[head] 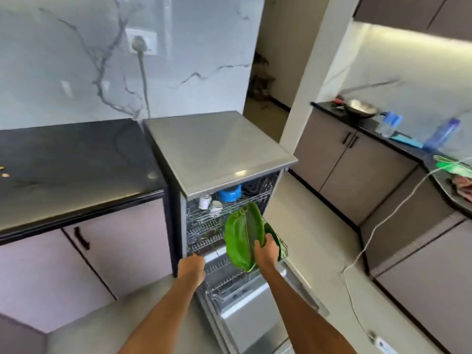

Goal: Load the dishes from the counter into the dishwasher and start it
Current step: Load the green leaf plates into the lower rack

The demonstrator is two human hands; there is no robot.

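In the head view, the right hand (267, 251) grasps a green leaf-shaped plate (242, 236) at its lower edge, fingers curled round the rim, and holds it tilted on edge above the front right corner of the lower rack (224, 274) of the open dishwasher (217, 146). The plate looks like smooth plastic, so probably light, stiff, a little slippery; the rim seems the best place to hold. The left hand (192, 265) rests at the rack's left edge; whether it grips, I cannot tell. White cups (210, 203) stand in the wire upper rack (204, 223).
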